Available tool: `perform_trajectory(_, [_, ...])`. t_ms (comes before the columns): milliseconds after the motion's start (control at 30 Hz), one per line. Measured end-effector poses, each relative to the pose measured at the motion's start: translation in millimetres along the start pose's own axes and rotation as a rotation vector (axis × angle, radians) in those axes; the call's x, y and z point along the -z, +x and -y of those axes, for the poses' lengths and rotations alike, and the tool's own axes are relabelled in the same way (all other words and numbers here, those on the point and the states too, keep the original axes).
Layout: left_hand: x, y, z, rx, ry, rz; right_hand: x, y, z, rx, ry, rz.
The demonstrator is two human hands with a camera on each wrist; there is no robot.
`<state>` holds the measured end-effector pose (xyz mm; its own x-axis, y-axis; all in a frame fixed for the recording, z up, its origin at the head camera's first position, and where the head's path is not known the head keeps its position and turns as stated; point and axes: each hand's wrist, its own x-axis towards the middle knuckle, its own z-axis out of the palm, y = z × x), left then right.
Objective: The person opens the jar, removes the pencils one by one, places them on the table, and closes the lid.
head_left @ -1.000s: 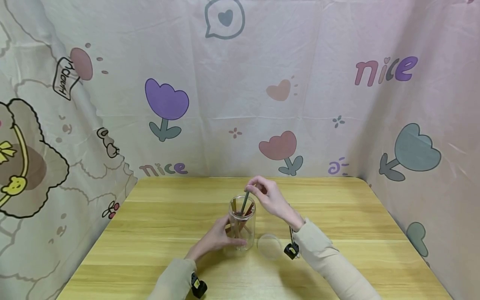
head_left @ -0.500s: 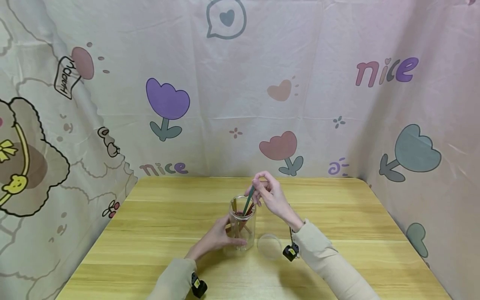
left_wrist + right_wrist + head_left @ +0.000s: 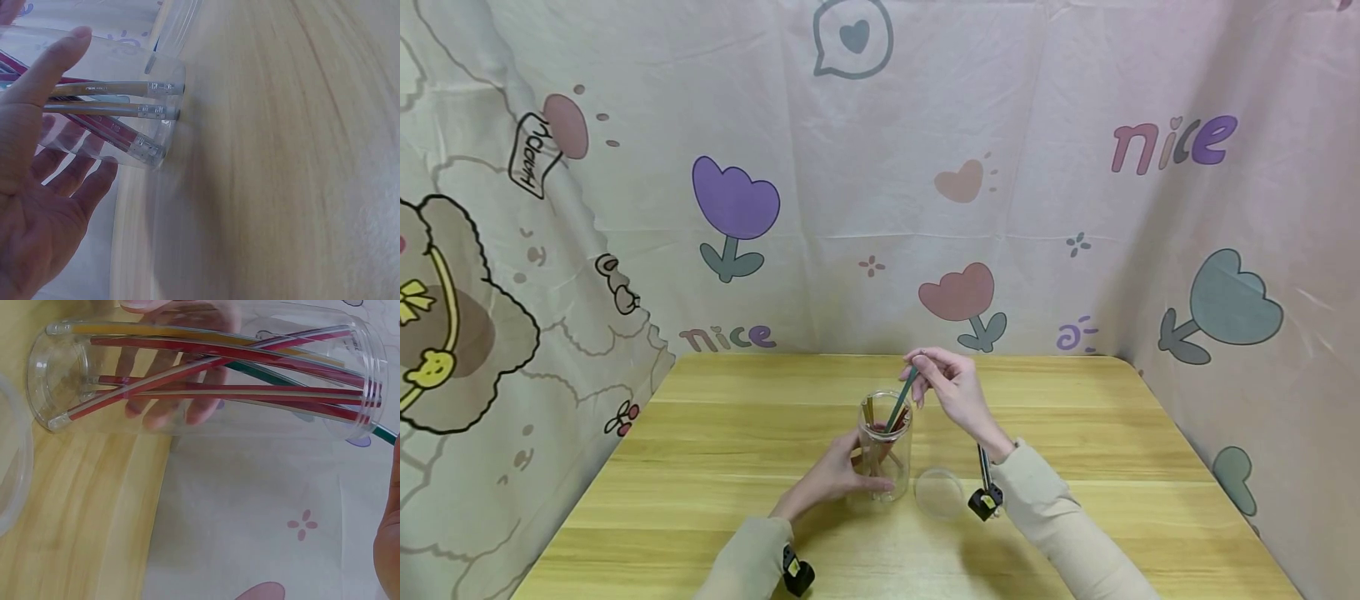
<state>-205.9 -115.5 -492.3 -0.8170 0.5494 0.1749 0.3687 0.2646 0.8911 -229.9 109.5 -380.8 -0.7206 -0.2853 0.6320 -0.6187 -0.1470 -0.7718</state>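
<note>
Pinched by the right hand point(image 3: 953, 388), the green pencil point(image 3: 902, 402) slants up through the mouth of the jar point(image 3: 903, 467), its lower part inside. The left hand point(image 3: 831, 475) grips the jar upright, thumb low on the near side, fingers round the back. Snagging seems the main risk: red pencils point(image 3: 250, 393) cross within, the green one runs among them, and a sharp move could drag a neighbour along or tip the jar if the left hold were too slack. Too much slant might also bind it at the mouth; whether it touches there, I cannot tell. Yellow pencils point(image 3: 106, 89) share the space. Just right of the jar, flat on the table point(image 3: 700, 467), lies the lid point(image 3: 939, 493), in the way of any slip that side; behind hangs a patterned cloth point(image 3: 850, 208)
</note>
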Motion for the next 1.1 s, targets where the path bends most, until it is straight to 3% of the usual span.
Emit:
perform_trajectory(700, [0.6,0.0,-0.5,0.004,0.014,-0.015,19.6,0.2,13.3,0.088,0.028,0.068])
perform_trajectory(1100, [0.2,-1.0,-1.0,0.011,0.026,-0.024,27.3,-3.0,27.5,0.136,0.057,0.064])
